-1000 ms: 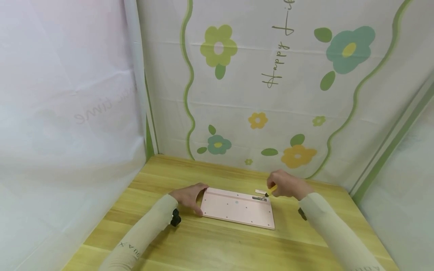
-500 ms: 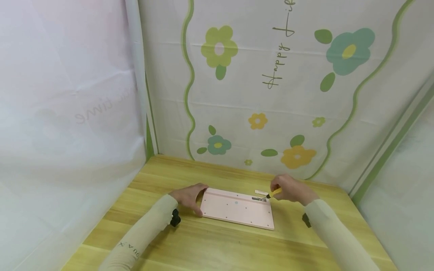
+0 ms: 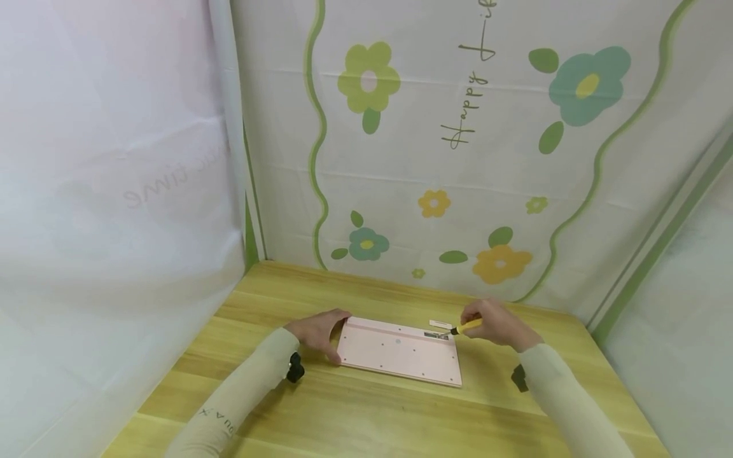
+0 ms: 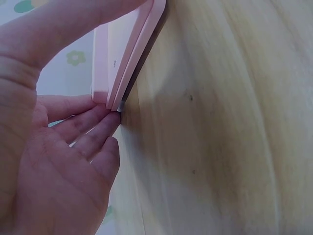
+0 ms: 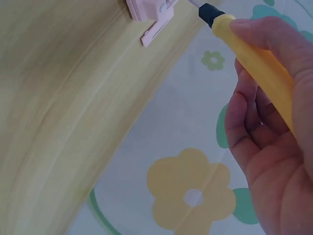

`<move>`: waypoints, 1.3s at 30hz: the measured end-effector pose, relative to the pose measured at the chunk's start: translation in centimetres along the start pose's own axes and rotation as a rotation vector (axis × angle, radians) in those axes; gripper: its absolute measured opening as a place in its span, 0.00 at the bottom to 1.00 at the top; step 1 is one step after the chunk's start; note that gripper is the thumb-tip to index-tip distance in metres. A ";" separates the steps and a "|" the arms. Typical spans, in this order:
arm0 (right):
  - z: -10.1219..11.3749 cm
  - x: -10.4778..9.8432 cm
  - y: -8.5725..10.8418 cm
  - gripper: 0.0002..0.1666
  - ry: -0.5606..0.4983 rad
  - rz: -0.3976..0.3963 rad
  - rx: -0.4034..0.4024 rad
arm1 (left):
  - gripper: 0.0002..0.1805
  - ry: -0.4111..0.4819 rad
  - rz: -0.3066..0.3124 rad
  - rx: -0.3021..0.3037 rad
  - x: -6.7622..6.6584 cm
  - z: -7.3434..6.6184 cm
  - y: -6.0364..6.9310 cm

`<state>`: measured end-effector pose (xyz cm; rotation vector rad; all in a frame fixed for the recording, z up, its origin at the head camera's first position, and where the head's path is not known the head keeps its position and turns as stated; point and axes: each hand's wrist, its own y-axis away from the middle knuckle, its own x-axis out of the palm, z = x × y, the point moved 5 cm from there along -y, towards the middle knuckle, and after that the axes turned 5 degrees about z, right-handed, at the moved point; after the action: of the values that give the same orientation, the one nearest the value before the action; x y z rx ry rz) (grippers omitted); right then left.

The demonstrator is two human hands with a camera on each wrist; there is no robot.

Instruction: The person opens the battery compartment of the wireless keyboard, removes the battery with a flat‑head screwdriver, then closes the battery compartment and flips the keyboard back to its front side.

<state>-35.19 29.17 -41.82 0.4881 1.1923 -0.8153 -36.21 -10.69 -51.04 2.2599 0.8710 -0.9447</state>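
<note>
A pink keyboard lies face down on the wooden table, its underside dotted with several small screws. Near its far right corner the battery compartment is uncovered. My left hand grips the keyboard's left end, thumb at the near corner and fingers at the far one; the left wrist view shows fingertips against the pink edge. In my right hand is a screwdriver with a yellow handle and black collar, its tip pointed at the compartment. Whether the tip touches anything inside is too small to tell.
A slim pink battery cover lies just behind the keyboard, beside the compartment. The wooden table meets a white flowered cloth at the back, and cloth also hangs on the left and right.
My right hand has moved slightly right and toward me, lowering the screwdriver's handle while its tip stays by the compartment. My left hand and the keyboard have stayed put.
</note>
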 end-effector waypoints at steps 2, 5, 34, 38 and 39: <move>-0.6 0.2 0.2 0.05 -0.033 -0.009 0.012 | 0.65 -0.001 0.000 -0.003 0.0 0.1 0.0; -1.6 0.4 0.5 0.04 -0.088 -0.017 0.044 | 0.66 0.000 -0.001 -0.002 0.1 0.1 0.0; -6.3 3.1 3.7 0.16 -0.397 -0.009 0.355 | 0.66 -0.017 0.002 -0.026 0.2 0.2 -0.2; -6.1 2.9 3.7 0.14 -0.373 -0.020 0.357 | 0.66 -0.020 0.000 -0.026 0.1 0.1 -0.2; -6.1 2.9 3.7 0.13 -0.371 -0.024 0.363 | 0.66 -0.021 -0.001 -0.026 0.0 0.1 -0.2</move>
<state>-35.67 35.00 -46.78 0.5875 0.7101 -1.0980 -36.34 -10.60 -51.16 2.2242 0.8701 -0.9501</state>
